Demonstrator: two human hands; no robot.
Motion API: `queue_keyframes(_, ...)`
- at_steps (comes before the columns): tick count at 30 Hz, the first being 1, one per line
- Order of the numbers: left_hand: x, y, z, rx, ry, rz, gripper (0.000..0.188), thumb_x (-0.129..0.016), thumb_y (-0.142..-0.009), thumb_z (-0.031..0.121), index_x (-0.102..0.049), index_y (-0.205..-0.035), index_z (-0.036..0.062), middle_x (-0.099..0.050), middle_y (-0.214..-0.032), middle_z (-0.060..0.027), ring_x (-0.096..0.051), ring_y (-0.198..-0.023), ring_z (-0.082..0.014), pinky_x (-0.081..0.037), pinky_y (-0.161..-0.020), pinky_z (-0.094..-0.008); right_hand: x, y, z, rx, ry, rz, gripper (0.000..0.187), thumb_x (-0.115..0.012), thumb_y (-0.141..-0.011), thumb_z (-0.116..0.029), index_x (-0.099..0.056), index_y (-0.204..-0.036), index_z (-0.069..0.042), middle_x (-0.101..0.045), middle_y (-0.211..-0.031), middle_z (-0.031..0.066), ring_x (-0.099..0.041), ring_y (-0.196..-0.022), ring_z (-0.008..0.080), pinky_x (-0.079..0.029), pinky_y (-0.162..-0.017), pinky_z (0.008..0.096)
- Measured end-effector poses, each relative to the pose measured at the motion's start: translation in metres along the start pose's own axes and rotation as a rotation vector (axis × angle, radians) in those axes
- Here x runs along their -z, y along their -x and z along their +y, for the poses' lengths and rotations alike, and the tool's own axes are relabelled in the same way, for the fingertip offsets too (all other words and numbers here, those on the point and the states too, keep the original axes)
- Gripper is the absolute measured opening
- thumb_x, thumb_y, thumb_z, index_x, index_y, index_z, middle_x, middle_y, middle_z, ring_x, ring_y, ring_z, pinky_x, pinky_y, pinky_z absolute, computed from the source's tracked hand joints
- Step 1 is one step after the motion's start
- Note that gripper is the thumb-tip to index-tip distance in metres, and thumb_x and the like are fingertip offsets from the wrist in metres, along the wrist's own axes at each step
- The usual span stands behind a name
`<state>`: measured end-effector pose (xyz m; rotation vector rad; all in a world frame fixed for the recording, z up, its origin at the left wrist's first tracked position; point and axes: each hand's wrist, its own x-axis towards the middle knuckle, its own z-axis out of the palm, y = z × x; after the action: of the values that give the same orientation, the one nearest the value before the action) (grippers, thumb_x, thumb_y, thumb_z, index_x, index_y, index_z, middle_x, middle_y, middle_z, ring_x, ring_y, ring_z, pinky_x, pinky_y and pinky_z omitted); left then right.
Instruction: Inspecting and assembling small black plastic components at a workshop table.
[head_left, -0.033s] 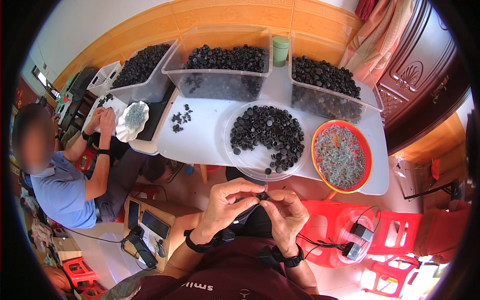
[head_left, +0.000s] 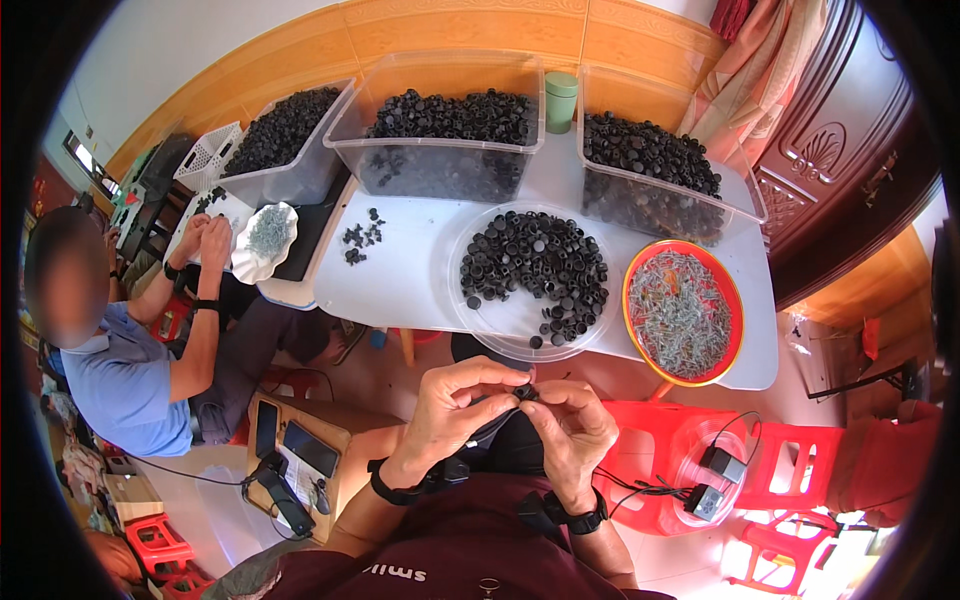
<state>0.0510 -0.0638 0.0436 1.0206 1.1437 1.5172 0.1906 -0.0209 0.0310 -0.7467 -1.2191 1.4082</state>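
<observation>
Both hands meet just off the table's front edge. Between the fingertips of my left hand [head_left: 455, 405] and my right hand [head_left: 574, 432] is a small black plastic part [head_left: 525, 391]. Each hand pinches it with thumb and forefinger, and the fingers cover most of it. Just beyond lies a round clear plastic tray [head_left: 482, 320] with a heap of small black caps [head_left: 533, 262] on it. To the right of it, a red bowl with a yellow rim [head_left: 739, 325] holds many thin silvery metal pieces [head_left: 680, 315], too small to tell apart.
Three clear bins [head_left: 432, 146] of black parts line the table's back, with a green canister [head_left: 561, 102] between two. Loose black pieces [head_left: 362, 237] lie at left. A co-worker [head_left: 140, 360] sits left by a white dish [head_left: 285, 262]. Red stools [head_left: 640, 440] stand right, holding black adapters [head_left: 705, 500].
</observation>
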Motion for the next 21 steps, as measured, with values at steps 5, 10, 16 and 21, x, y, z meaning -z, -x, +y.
queue_keyframes(5,-0.0009,0.0008,-0.0001,0.021,0.075,0.01,0.027,-0.059,-0.075,-0.016,-0.063,-0.099,-0.0058,-0.061,-0.099,-0.0137,-0.061,-0.092,-0.0182,-0.05,-0.083,-0.0279,0.006,0.0004,0.008,0.191,0.228,-0.024,0.019,-0.075,-0.066,0.005,-0.064,-0.081,0.001,-0.064,-0.081,0.0076,-0.059,-0.074,0.0135,-0.047,-0.063,0.0244)
queue_keyframes(10,-0.0002,0.0014,-0.0038,0.03,0.11,0.013,0.026,-0.059,-0.075,-0.015,-0.063,-0.098,-0.0054,-0.062,-0.098,-0.0139,-0.061,-0.091,-0.0182,-0.05,-0.082,-0.0275,0.0013,0.003,0.0041,0.164,0.204,0.022,0.019,-0.076,-0.064,0.004,-0.064,-0.078,0.001,-0.064,-0.08,0.0077,-0.059,-0.071,0.0149,-0.046,-0.062,0.0257)
queue_keyframes(16,0.0007,0.0018,-0.0044,0.048,0.154,0.019,0.028,-0.058,-0.074,-0.015,-0.063,-0.099,-0.0048,-0.062,-0.099,-0.0143,-0.061,-0.091,-0.0178,-0.05,-0.081,-0.0264,0.0007,0.003,0.0069,0.173,0.216,0.047,0.018,-0.076,-0.064,0.004,-0.065,-0.078,0.0,-0.065,-0.079,0.0082,-0.06,-0.07,0.0154,-0.046,-0.061,0.0255)
queue_keyframes(21,0.0013,0.0017,-0.0043,0.042,0.148,0.035,0.028,-0.057,-0.074,-0.016,-0.063,-0.1,-0.0048,-0.062,-0.099,-0.0146,-0.061,-0.091,-0.0177,-0.049,-0.081,-0.0259,-0.0008,0.0031,0.0056,0.226,0.301,0.035,0.018,-0.076,-0.064,0.004,-0.066,-0.078,-0.001,-0.065,-0.08,0.0087,-0.061,-0.07,0.0163,-0.047,-0.061,0.0262)
